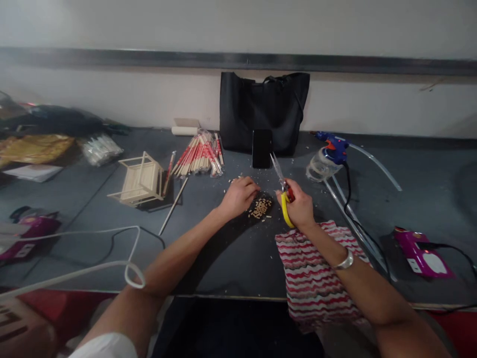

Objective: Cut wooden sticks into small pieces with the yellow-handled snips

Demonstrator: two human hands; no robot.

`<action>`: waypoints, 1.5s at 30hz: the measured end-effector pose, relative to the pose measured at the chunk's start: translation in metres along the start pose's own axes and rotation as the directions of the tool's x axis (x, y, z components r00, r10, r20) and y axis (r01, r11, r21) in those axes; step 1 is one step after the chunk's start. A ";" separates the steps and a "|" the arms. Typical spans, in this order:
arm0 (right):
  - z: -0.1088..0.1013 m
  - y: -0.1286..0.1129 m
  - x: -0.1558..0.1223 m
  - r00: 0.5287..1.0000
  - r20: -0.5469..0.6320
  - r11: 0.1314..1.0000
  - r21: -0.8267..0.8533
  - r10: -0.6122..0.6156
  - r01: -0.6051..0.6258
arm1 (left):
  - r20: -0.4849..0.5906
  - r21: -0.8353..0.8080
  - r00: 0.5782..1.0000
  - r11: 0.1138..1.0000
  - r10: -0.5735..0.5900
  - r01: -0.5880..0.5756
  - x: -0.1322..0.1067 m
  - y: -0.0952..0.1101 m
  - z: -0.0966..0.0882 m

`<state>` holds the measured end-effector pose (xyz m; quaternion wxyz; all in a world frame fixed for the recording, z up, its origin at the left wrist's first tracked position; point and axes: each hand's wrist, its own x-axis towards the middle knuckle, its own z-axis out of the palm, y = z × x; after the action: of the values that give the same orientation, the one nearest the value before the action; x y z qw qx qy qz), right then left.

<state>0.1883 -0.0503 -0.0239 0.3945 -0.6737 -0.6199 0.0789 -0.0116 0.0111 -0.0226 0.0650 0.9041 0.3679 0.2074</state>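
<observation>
My right hand (300, 205) is closed round the yellow and red handles of a pair of scissors (286, 211), whose blades point away from me. The blades look slightly parted, with nothing visible between them. Just left of them, my left hand (240, 196) is low over the table with its fingers curled together. Whatever those fingers may hold is hidden. Beside the left fingertips lies a small pile of short cut wooden pieces (260, 208), with more bits scattered around it.
Left stands a stick-built frame (139, 181), near wrapped chopsticks (201, 154) and a lone stick (173, 206). A phone (262, 149) leans on a black bag (242, 112). Right are a blue glue gun (335, 148), striped cloth (313, 278) and purple power box (423, 252). White cable (85, 268) crosses front left.
</observation>
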 end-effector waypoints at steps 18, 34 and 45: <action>0.002 0.003 0.000 0.999 0.039 1.000 -0.018 -0.023 0.024 | 0.294 0.137 0.955 0.988 0.032 -0.075 0.020 0.030 -0.002; 0.006 -0.001 -0.017 0.914 0.085 0.900 -0.157 -0.397 0.406 | 0.092 -0.990 0.848 -0.138 -0.522 0.023 0.003 0.030 -0.011; 0.003 -0.002 -0.018 0.918 0.140 0.897 -0.201 -0.371 0.393 | 0.037 -0.999 0.847 -0.046 -0.530 0.015 0.001 0.031 -0.004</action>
<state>0.1812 -0.0651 -0.0313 0.2924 -0.5745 -0.7635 -0.0378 0.0067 -0.0108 -0.0100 0.6446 0.4426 0.2981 0.5475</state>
